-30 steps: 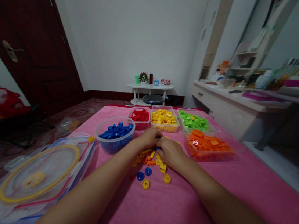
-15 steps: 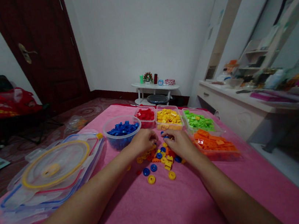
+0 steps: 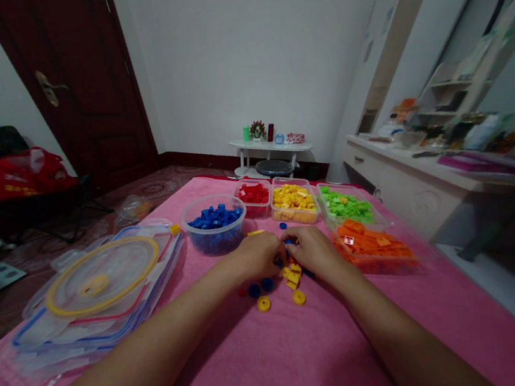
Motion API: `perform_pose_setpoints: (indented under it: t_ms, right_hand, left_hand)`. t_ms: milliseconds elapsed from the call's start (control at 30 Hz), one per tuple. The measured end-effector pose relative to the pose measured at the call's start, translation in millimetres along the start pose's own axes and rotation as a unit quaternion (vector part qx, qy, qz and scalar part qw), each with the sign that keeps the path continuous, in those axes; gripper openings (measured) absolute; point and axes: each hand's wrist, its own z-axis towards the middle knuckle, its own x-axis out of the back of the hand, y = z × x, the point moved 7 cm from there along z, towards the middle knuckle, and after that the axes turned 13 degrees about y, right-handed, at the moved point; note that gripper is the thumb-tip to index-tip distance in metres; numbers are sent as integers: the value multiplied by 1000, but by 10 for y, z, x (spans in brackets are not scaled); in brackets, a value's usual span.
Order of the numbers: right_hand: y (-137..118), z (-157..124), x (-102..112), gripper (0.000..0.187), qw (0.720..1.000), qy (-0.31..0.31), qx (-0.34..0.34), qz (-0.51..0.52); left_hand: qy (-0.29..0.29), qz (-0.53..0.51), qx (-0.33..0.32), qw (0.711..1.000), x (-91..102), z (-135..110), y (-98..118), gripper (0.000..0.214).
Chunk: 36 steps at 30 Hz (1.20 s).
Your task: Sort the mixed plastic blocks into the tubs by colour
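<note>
My left hand [image 3: 255, 256] and my right hand [image 3: 314, 251] rest side by side on a small heap of loose bricks [image 3: 291, 276] on the pink cloth [image 3: 280, 356]. Both have their fingers curled down into the heap. Their fingertips meet over a small blue piece [image 3: 288, 241]; which hand holds it is hidden. Two yellow round pieces [image 3: 264, 304] and two blue round ones [image 3: 254, 290] lie just in front of the hands.
Behind the hands stand a round tub of blue bricks [image 3: 214, 221] and trays of red [image 3: 252, 194], yellow [image 3: 293, 199], green [image 3: 345, 205] and orange bricks [image 3: 373, 246]. A stack of clear lids [image 3: 93, 289] lies at left. A dresser [image 3: 405, 188] stands at right.
The view has shifted a little. My two hands have closed in over the heap, which now hides most of the loose pieces.
</note>
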Motion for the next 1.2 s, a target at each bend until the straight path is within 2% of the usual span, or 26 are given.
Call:
perform_pose_setpoints:
  t_ms: [133,200,267,300,333,400,433,467,500,533,567,600,667,700,767,833,900,933,1000,1067,1133,1200]
  right_hand:
    - [29,35,62,31,999,45,-3,21]
    - [38,67,143,28,996,76,-3,53]
    - [28,93,260,25,988,119,-3,94]
    - [15,97,325,24,983,144,-4,117]
    - [-8,96,387,23,976,168,-5,140]
    - [-86,77,476,24,963,197,3,181]
    - [-142,65,493,24,961,196,13,195]
    - [-206,51,498,24,961,188,28,201]
    - [-269,37,498,24,963,177,46,201]
    - [-322,23,499,24,964,168,62,194]
    - [-356,11,509,24,966,166,75,184]
    - [-369,4,530,23,966,172,81,173]
    - [-336,7,597,21,964,199,79,157]
    - [-298,17,633,21,963,213,73,150]
    - [-200,53,685,20,963,226,59,134]
    - [-91,100,693,19,970,217,44,103]
    - [16,141,644,19,979,191,27,63]
    - [63,153,599,20,983,175,20,44]
    - [133,154,473,28,990,140,7,17]
    - [159,123,322,40,994,110,4,4]
    - [160,72,156,49,997,76,4,-6]
    - [168,12,-12,52,999,25,-7,-26]
  left_hand:
    - [19,-21,32,999,-49,23,-55,18]
    - [40,-104,62,992,-34,53,-107,17]
    - [65,-252,127,957,-15,79,-179,17]
    - [74,-345,175,919,-25,83,-221,19]
    - [73,-441,226,866,-57,78,-252,21]
    - [39,-607,315,729,-179,54,-248,30]
    - [15,-668,341,662,-239,44,-216,34]
    - [-5,-713,352,607,-284,43,-178,37]
    - [-19,-745,352,566,-312,49,-146,38]
    - [-28,-767,347,539,-328,60,-123,36]
    - [-34,-778,345,524,-336,71,-111,32]
    - [-36,-780,345,522,-333,79,-108,28]
    - [-33,-757,353,549,-272,88,-122,20]
    - [-18,-736,354,576,-197,93,-150,17]
    - [49,-687,333,644,64,113,-245,19]
    - [157,-595,297,730,419,104,-413,24]
    - [275,-405,253,835,795,44,-598,25]
    - [331,-289,227,869,963,-1,-667,25]
    - [383,-91,186,900,1144,-64,-746,26]
    - [377,29,157,912,1144,-72,-770,27]
    - [355,72,126,924,1045,-42,-720,26]
    - [324,62,80,941,892,12,-586,24]
